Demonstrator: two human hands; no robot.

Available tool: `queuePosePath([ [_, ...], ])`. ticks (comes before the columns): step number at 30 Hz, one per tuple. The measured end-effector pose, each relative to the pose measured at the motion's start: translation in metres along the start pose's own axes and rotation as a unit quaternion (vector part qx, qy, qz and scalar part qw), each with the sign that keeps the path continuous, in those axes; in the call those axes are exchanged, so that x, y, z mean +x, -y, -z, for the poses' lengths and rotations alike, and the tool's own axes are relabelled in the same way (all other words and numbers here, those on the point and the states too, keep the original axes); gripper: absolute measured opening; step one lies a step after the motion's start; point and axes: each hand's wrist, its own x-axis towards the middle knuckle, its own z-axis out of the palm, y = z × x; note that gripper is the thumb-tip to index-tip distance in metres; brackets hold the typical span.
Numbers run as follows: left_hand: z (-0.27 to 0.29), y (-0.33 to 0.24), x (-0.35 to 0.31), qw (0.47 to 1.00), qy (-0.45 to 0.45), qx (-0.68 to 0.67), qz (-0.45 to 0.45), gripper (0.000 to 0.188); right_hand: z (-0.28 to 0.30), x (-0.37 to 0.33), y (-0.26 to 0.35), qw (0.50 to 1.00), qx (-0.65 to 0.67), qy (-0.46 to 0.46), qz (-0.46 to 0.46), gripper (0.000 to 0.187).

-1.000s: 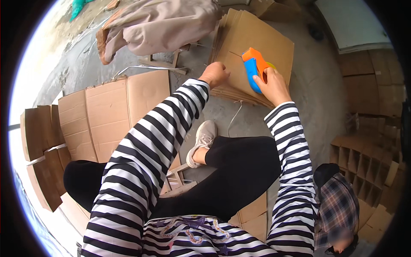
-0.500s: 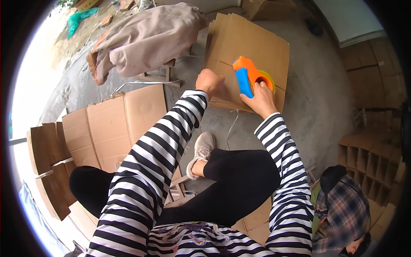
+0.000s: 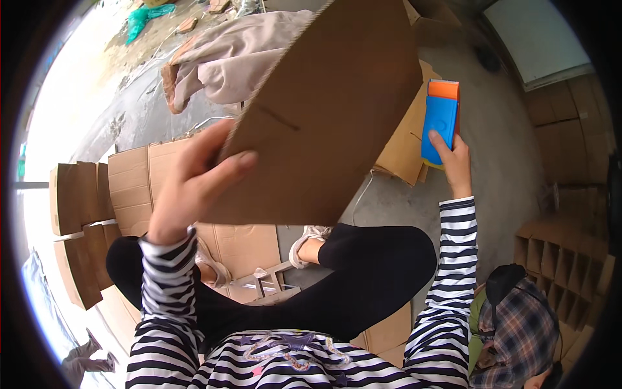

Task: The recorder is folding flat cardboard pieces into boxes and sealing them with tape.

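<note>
From far away, I see the left hand (image 3: 194,185) pinching a big brown cardboard sheet (image 3: 324,117) by its edge, and the right hand (image 3: 456,162) gripping a blue and orange tape cutter (image 3: 441,123) near the cardboard pile (image 3: 402,150)

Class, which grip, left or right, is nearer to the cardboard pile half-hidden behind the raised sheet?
Right. The right grip, holding the tape dispenser, appears close by the right edge of the cardboard pile; the left grip is farther away, to its left, holding the sheet.
</note>
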Motion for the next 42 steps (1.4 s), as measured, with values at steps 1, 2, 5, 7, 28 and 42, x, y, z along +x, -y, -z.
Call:
queuePosePath([
  [1,0.02,-0.019,-0.039,1.0,-0.014,0.016,0.009,0.035,-0.001,0.006,-0.002,0.996,-0.086,0.011,-0.011,0.044],
  [2,0.04,-0.028,-0.073,0.999,-0.013,0.024,0.022,0.041,-0.004,0.014,-0.01,0.985,-0.172,0.023,-0.022,0.042],
  [5,0.077,-0.044,-0.157,0.967,0.005,0.245,-0.074,0.037,-0.041,0.045,-0.055,0.956,-0.287,0.055,0.003,0.049],
  [7,0.068,-0.048,-0.178,0.952,0.032,0.303,0.015,0.034,-0.057,0.048,-0.08,0.921,-0.388,0.035,0.002,0.054],
  [28,0.017,0.223,-0.172,0.929,-0.238,0.221,0.177,0.053,-0.392,-0.159,0.047,0.898,-0.004,0.44,0.027,0.089],
  [42,0.037,0.267,-0.157,0.913,-0.293,-0.147,0.242,0.104,-0.387,-0.16,0.045,0.891,0.077,0.446,-0.02,0.097],
])
